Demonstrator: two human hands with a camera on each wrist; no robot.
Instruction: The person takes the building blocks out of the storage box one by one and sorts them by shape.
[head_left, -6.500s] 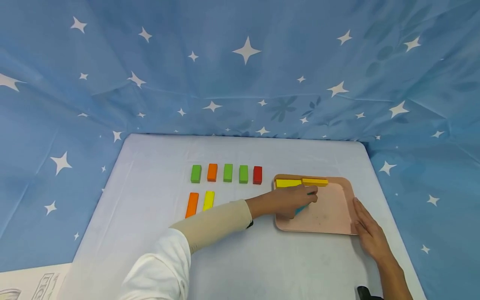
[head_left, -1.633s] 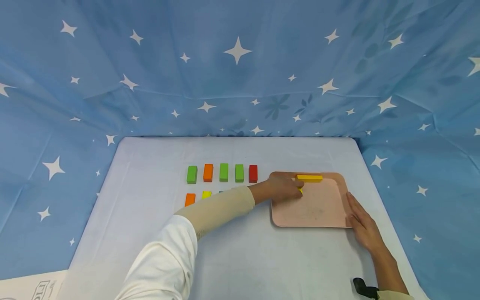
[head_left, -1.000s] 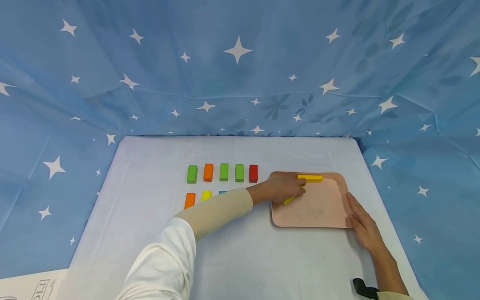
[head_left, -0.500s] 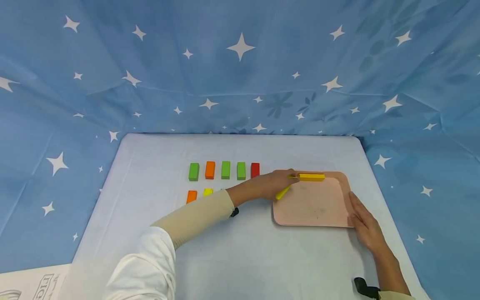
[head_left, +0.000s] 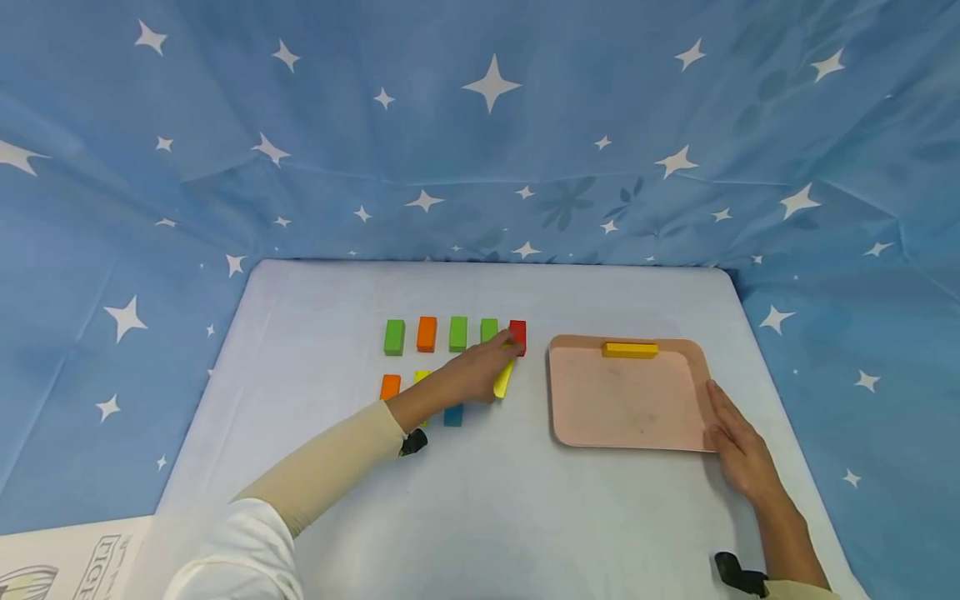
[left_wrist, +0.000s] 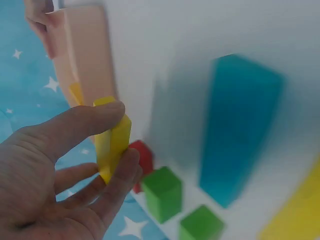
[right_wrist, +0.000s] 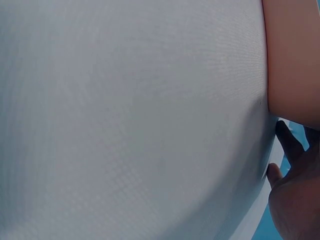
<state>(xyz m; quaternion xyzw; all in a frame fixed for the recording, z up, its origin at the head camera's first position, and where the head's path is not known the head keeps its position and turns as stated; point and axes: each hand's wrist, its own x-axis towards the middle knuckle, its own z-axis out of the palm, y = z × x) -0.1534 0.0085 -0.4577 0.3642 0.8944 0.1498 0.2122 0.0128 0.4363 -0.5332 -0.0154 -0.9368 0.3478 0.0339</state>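
In the head view my left hand (head_left: pixel 476 373) is over the right part of the block rows. It pinches a yellow block (left_wrist: pixel 112 145) between thumb and fingers, the block tilted, close to the red block (head_left: pixel 518 333). A blue block (head_left: pixel 453 416) lies just below that hand, looming large in the left wrist view. On the right, my right hand (head_left: pixel 742 450) rests with fairly straight fingers against the right rim of the pink tray (head_left: pixel 630 408). One deep-yellow block (head_left: pixel 630 351) lies along the tray's far wall.
The far row holds green blocks (head_left: pixel 394 337), an orange block (head_left: pixel 427 334) and the red one. In the near row an orange block (head_left: pixel 390 387) and a yellow block (head_left: pixel 422 377) are partly behind my left arm. A starry blue cloth (head_left: pixel 487 167) stands behind the white table.
My left hand has lifted a yellow block out of the tray and carried it left to the block rows. The blue block it held earlier now lies in the near row. My right hand stays at the tray.
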